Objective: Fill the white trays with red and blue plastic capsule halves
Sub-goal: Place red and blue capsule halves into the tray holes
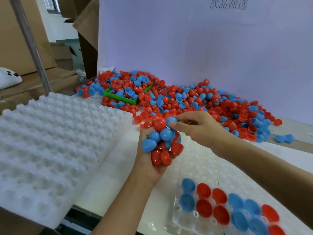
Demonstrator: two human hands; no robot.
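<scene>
A mixed handful of capsule halves (pixel 160 146) was cupped in the left hand (pixel 152 160); a blue half (pixel 171 120) was pinched by the right hand (pixel 199 129). Seating in a free pocket of the tray (pixel 199 168) was judged next.

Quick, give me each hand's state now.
Left hand: closed around a bunch of capsule halves.
Right hand: pinching a blue half.

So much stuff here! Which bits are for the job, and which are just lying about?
For the job:
- left hand, full of capsule halves
- right hand
- loose pile
- white trays

Lying about:
- cardboard boxes
- green bin
- metal pole
</scene>
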